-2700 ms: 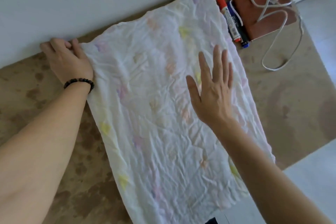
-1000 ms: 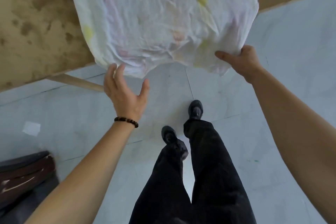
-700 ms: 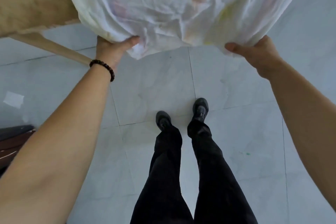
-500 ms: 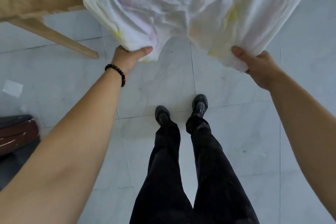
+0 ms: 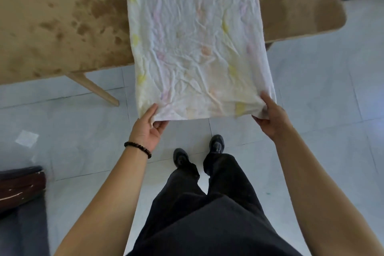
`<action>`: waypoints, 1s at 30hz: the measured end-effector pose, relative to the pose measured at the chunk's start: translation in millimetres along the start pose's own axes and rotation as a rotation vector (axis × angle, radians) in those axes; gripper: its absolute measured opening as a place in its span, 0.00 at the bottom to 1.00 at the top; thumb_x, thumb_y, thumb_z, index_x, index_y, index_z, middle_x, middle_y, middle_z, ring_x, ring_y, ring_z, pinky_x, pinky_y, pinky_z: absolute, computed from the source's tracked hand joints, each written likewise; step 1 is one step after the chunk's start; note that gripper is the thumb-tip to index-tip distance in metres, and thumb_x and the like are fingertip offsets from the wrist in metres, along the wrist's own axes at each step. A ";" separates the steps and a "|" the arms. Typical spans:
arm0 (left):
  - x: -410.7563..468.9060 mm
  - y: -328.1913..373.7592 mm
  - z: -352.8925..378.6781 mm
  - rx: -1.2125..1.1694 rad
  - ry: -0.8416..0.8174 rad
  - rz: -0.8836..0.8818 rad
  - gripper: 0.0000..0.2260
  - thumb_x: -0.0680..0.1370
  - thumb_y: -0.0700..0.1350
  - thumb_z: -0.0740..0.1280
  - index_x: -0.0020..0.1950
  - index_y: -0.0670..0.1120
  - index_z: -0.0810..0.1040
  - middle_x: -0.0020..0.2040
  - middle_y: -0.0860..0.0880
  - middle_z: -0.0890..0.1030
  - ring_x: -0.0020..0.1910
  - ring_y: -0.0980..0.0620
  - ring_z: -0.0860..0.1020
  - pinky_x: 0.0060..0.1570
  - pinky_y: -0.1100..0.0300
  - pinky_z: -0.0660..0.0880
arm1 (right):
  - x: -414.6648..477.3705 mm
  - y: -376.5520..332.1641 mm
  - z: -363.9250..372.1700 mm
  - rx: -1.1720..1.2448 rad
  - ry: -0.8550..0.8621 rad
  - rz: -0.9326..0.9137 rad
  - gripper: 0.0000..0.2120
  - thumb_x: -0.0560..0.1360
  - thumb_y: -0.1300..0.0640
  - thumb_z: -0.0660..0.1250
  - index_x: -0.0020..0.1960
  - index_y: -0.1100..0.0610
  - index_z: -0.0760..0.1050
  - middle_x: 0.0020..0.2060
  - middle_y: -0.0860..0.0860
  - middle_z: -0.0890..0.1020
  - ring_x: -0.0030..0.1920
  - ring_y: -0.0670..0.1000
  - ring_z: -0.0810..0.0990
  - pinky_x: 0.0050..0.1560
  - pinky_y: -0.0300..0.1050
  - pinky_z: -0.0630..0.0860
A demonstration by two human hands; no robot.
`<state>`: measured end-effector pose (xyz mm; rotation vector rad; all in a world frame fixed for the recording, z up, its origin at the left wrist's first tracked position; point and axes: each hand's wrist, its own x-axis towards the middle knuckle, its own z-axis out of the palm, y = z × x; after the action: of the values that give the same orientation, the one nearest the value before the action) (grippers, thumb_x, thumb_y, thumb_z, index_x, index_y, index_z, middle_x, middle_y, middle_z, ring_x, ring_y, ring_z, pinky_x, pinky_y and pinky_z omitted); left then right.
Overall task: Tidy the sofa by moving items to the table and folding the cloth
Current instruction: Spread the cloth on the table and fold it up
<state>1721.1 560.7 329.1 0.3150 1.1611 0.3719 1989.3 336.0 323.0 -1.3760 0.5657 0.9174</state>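
A white crinkled cloth (image 5: 195,43) with faint pastel marks lies stretched over the brown mottled table (image 5: 62,23) and reaches out past its near edge. My left hand (image 5: 148,129), with a black bead bracelet on the wrist, pinches the cloth's near left corner. My right hand (image 5: 270,115) grips the near right corner. Both corners are held up level in the air above the floor, so the cloth's near end is taut and flat. The far end of the cloth runs out of the top of the view.
A slanted wooden table leg (image 5: 95,89) stands left of the cloth. My legs in black trousers and dark shoes (image 5: 216,143) stand on pale floor tiles. A dark sofa edge (image 5: 20,185) sits at lower left. A small white scrap (image 5: 27,138) lies on the floor.
Both hands took hold of the hanging near corners and lifted and pulled them toward me. The drooping, bunched edge is now stretched flat and level.
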 end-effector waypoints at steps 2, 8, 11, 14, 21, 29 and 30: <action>-23.2 15.5 7.1 0.024 0.042 0.033 0.14 0.75 0.40 0.72 0.60 0.44 0.79 0.57 0.45 0.84 0.51 0.49 0.84 0.40 0.58 0.81 | -22.4 -16.2 4.2 -0.003 0.026 -0.023 0.20 0.72 0.52 0.77 0.58 0.62 0.78 0.55 0.58 0.84 0.46 0.55 0.87 0.42 0.47 0.83; -52.5 57.4 23.7 -0.001 0.066 0.116 0.13 0.76 0.37 0.71 0.60 0.42 0.78 0.55 0.44 0.83 0.49 0.48 0.83 0.35 0.59 0.81 | -64.4 -46.9 28.6 -0.024 -0.026 -0.132 0.16 0.75 0.54 0.74 0.59 0.61 0.79 0.55 0.57 0.84 0.49 0.58 0.86 0.43 0.49 0.83; -52.9 75.1 37.7 -0.066 0.067 0.104 0.07 0.78 0.36 0.68 0.55 0.42 0.78 0.50 0.44 0.83 0.45 0.48 0.81 0.32 0.60 0.81 | -68.6 -55.4 40.9 -0.015 -0.020 -0.162 0.12 0.78 0.57 0.70 0.57 0.64 0.78 0.53 0.57 0.84 0.49 0.57 0.85 0.38 0.48 0.83; -46.3 93.5 53.1 -0.047 0.080 0.096 0.04 0.79 0.36 0.67 0.52 0.41 0.78 0.47 0.43 0.82 0.43 0.49 0.80 0.31 0.61 0.80 | -61.9 -65.7 55.7 -0.003 0.019 -0.164 0.14 0.80 0.60 0.67 0.62 0.66 0.73 0.53 0.59 0.82 0.51 0.58 0.83 0.36 0.47 0.83; 4.1 153.1 104.6 -0.068 0.105 0.060 0.01 0.78 0.36 0.67 0.46 0.40 0.77 0.44 0.43 0.81 0.42 0.49 0.80 0.31 0.61 0.81 | -8.8 -122.1 110.8 0.030 0.023 -0.170 0.13 0.79 0.60 0.68 0.59 0.67 0.75 0.51 0.58 0.82 0.47 0.55 0.82 0.39 0.48 0.83; 106.4 231.5 198.7 -0.039 0.264 0.088 0.04 0.78 0.33 0.64 0.46 0.39 0.77 0.45 0.43 0.81 0.41 0.50 0.81 0.30 0.61 0.80 | 98.8 -214.5 203.8 0.018 -0.040 -0.057 0.06 0.78 0.63 0.70 0.52 0.65 0.77 0.50 0.59 0.83 0.46 0.54 0.85 0.36 0.45 0.83; 119.3 239.0 210.5 -0.049 0.293 0.093 0.04 0.78 0.33 0.64 0.46 0.39 0.77 0.47 0.43 0.81 0.41 0.51 0.81 0.30 0.62 0.80 | 114.6 -224.9 214.4 0.009 -0.041 -0.042 0.07 0.78 0.63 0.70 0.53 0.66 0.77 0.50 0.59 0.83 0.46 0.54 0.85 0.36 0.45 0.83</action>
<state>1929.4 817.1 409.8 0.2783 1.4248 0.5409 2200.3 581.8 391.9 -1.3532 0.5083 0.9061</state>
